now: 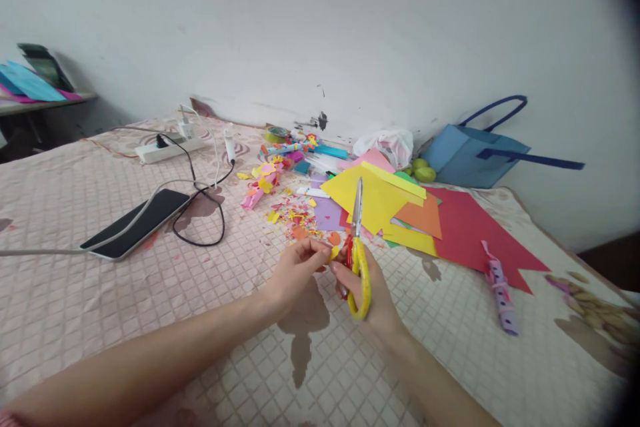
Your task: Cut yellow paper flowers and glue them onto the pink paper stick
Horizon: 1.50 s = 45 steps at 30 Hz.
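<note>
Our left hand (295, 275) pinches a yellow scrap (335, 252) between closed fingers; our right hand (376, 297) curls its fingers around scissors (357, 219).

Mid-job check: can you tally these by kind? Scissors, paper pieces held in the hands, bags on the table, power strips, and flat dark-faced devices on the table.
Scissors: 1 pair, in the right hand
Held paper: 1 yellow piece, in the left hand
Bags: 2, blue bag and white plastic bag
Power strip: 1
Dark-faced device: 1
Total: 6
</note>
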Tool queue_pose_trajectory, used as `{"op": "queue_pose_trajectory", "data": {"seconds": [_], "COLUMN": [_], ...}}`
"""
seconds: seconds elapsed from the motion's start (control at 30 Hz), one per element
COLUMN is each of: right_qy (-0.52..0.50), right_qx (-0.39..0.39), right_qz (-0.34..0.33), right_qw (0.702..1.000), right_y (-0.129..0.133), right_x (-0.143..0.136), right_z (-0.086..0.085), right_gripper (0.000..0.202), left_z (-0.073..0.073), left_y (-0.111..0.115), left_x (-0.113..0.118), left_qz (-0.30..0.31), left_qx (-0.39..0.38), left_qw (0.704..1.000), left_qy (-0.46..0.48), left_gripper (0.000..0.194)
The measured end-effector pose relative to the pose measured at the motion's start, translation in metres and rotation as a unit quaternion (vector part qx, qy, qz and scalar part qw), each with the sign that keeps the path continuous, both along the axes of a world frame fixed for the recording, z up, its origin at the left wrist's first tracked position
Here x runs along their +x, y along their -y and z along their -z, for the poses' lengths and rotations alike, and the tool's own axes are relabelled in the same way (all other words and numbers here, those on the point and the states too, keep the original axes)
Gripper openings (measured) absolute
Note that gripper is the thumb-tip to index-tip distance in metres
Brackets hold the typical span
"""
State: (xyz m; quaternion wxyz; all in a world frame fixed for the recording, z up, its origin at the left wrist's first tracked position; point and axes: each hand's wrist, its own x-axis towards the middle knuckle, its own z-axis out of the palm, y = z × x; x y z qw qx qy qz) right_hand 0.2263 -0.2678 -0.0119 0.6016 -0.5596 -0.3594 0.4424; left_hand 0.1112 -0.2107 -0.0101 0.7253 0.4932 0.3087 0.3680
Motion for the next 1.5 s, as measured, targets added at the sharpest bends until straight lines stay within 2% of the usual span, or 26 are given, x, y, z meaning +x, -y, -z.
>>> {"op": "queue_pose_trajectory", "data": {"seconds": [0.17,0.23,0.33,0.43,0.53,0.63,0.77,0.87,0.93,1.1,1.27,1.33,1.5], "right_qy": [-0.007,-0.027,-0.079,-0.133,-0.162,-0.137,-0.043,0.006,0.026,0.037,0.021,0.022,0.042], "right_qx": [-0.007,-0.005,0.0,0.006,0.003,-0.01,-0.011,0.007,0.019,0.017,0.013,0.011,-0.012], "right_qz": [-0.002,-0.018,-0.068,-0.12,-0.148,-0.142,-0.051,0.0,0.012,0.003,-0.009,-0.022,-0.076], "right_qw": [1.0,0.999,0.995,0.984,0.976,0.98,0.998,1.0,0.999,0.999,1.0,0.999,0.996], "right_y": [0.001,0.002,0.002,0.001,0.0,0.002,0.003,0.002,0.001,0.0,-0.002,-0.001,0.005], "right_x": [0.002,0.004,0.006,0.01,0.012,0.013,0.014,0.015,0.016,0.017,0.016,0.014,0.008], "right_z": [-0.001,-0.002,0.0,0.003,0.004,0.002,0.0,0.002,0.004,0.008,0.009,0.006,0.004], "right_gripper": [0.033,0.033,0.028,0.025,0.026,0.028,0.031,0.038,0.038,0.033,0.037,0.036,0.035], "left_z": [0.005,0.006,0.004,-0.002,-0.008,-0.009,-0.003,0.001,0.001,0.002,0.0,-0.006,-0.018], "left_y": [-0.001,-0.007,-0.017,-0.026,-0.029,-0.03,-0.03,-0.027,-0.024,-0.02,-0.02,-0.021,-0.024], "left_x": [0.0,-0.002,-0.009,-0.015,-0.017,-0.016,-0.014,-0.012,-0.011,-0.008,-0.009,-0.01,-0.014], "left_qz": [0.025,0.047,0.093,0.117,0.138,0.131,0.111,0.128,0.139,0.144,0.15,0.124,0.013], "left_qx": [0.001,0.028,0.167,0.324,0.374,0.319,0.212,0.158,0.149,0.147,0.083,0.056,0.025], "left_qw": [1.0,0.998,0.982,0.938,0.916,0.937,0.968,0.977,0.976,0.974,0.982,0.989,1.0], "left_qy": [-0.004,-0.01,-0.012,-0.03,-0.038,-0.058,-0.078,-0.07,-0.073,-0.091,-0.075,-0.059,-0.014], "left_gripper": [0.019,0.017,0.021,0.017,0.013,0.012,0.014,0.018,0.02,0.022,0.029,0.029,0.025]}}
